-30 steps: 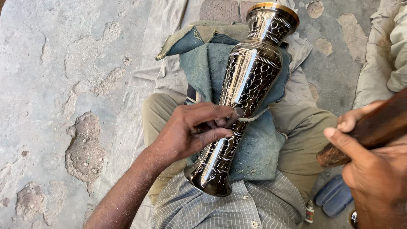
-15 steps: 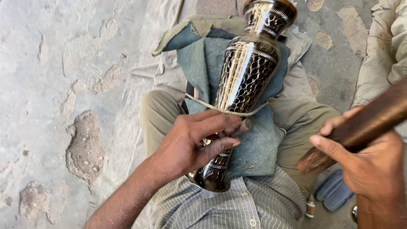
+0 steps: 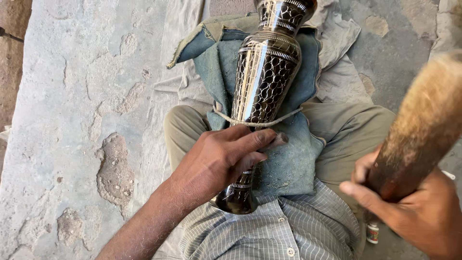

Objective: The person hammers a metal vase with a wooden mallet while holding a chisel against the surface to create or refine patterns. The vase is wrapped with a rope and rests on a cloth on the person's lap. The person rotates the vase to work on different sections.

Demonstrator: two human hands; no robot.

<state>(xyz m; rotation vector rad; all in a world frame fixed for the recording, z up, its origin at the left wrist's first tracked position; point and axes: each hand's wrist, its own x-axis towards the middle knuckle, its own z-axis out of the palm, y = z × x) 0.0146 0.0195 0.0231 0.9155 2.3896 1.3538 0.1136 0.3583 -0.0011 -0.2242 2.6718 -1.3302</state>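
A tall shiny metal vase (image 3: 263,77) with dark engraved patterns lies lengthwise over my lap on a blue-green cloth pad (image 3: 288,163). A thin cord (image 3: 288,117) crosses its body. My left hand (image 3: 224,156) rests across the vase's narrow lower part and pinches a small metal punch (image 3: 279,140) against it. My right hand (image 3: 414,212) grips a thick brown wooden mallet (image 3: 418,130) raised at the right, close to the camera and blurred. The vase's foot (image 3: 236,202) points toward my striped shirt.
Cracked grey concrete floor (image 3: 86,120) spreads to the left. A pale cloth (image 3: 337,48) lies under the pad and my legs. A small bottle (image 3: 373,232) stands by my right thigh.
The view has shifted closer over the vase. My right hand has lifted the mallet up toward the camera. My left hand stays on the vase's lower part with the punch.
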